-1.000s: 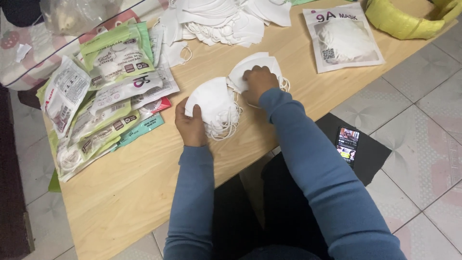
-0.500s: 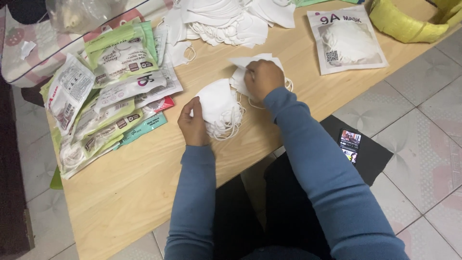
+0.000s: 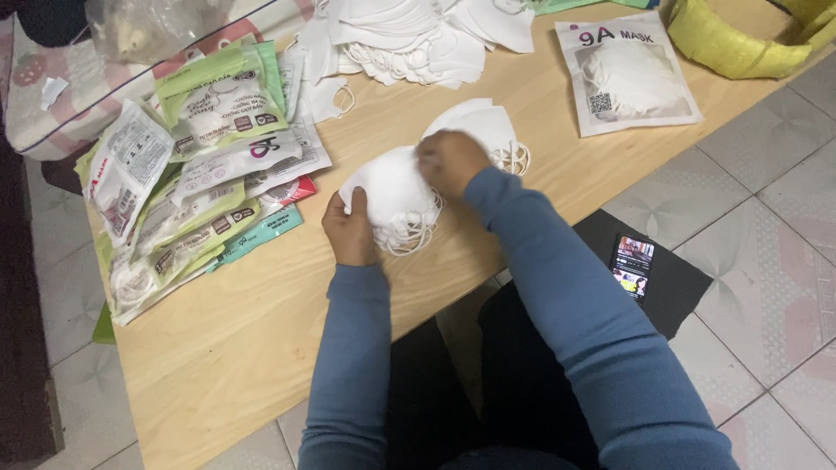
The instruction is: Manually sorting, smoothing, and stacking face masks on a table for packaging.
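Right hand [image 3: 450, 161] has shifted left onto mask stack [image 3: 392, 196], fingers pressing flat; left hand [image 3: 350, 231] pinches its edge. Light, soft, springy; grip edges.

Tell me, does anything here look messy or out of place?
Mostly the pouches: they lie fanned and overlapping at the table's left edge, some overhanging it. A phone sits on a dark mat on the floor. The masks under both hands look tidy.

- A home turned into a small packing spot, by the look of it.
- Low wooden desk [image 3: 218, 365] on a patterned tiled floor [image 3: 766, 218].
- Loose white masks [image 3: 409, 39] heaped beside printed pouches [image 3: 187, 187].
- Phone [image 3: 633, 265] lying on a dark mat.
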